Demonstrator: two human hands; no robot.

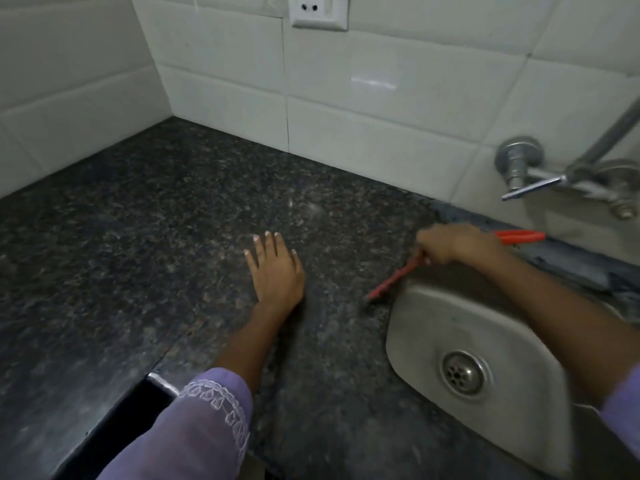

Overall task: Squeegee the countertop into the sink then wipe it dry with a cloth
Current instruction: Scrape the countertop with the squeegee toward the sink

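Note:
My right hand (pixel 446 244) grips a red squeegee (pixel 393 279) at the left rim of the steel sink (pixel 429 327). Its blade lies along the sink's edge on the dark speckled granite countertop (pixel 156 220), and its red handle end sticks out behind my hand near the wall. My left hand (pixel 275 268) rests flat on the countertop with fingers straight, a hand's width left of the blade. No cloth is in view.
White tiled walls meet in a corner at the back left. A wall socket (pixel 318 10) sits high on the back wall. A chrome tap (pixel 540 171) juts out above the sink at the right. The counter's front edge steps down at the lower left.

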